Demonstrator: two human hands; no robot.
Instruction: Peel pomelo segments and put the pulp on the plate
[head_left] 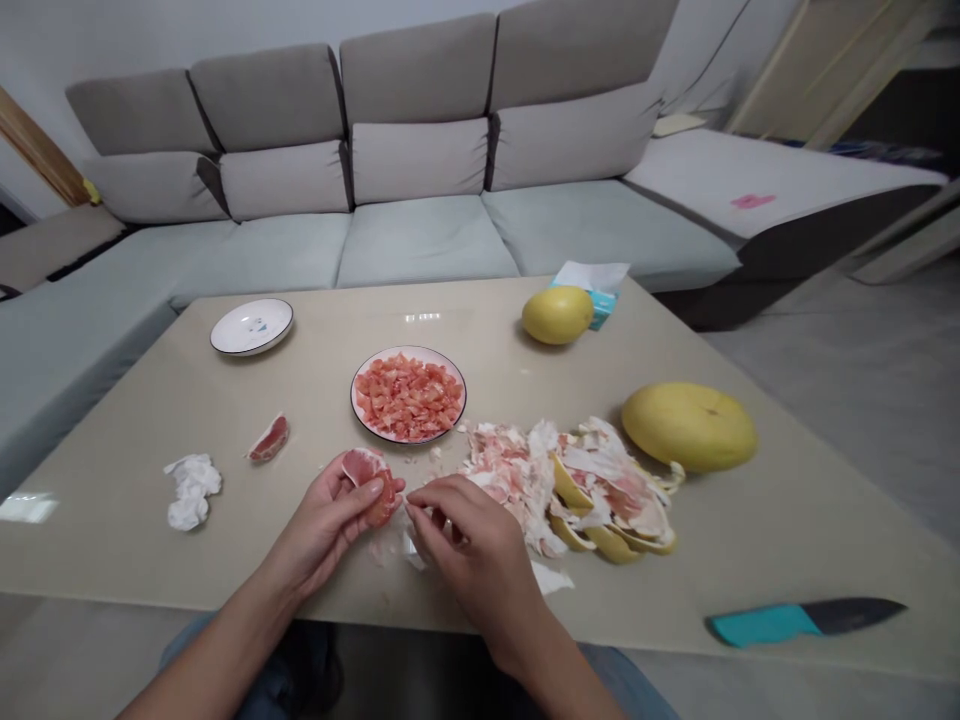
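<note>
My left hand point(328, 530) is closed around a red pomelo segment point(381, 505), part of its pale skin still on it. Close beside it, my right hand point(472, 540) has its thumb and forefinger pinched at the segment's right edge; what lies between the fingertips is too small to make out. Beyond both hands stands a dark-rimmed plate point(358, 422) heaped with peeled red pomelo pulp point(409, 395). A heap of pale membrane scraps point(517, 475) and yellow rind pieces point(615, 543) lies to the right of my right hand.
Another pomelo segment point(268, 440) and a crumpled tissue point(193, 492) lie at left, with a white plate point(252, 327) behind. Two whole pomelos point(688, 427) point(557, 315) and a tissue pack point(602, 305) are at right. A turquoise-handled knife point(806, 620) rests near the table's front edge.
</note>
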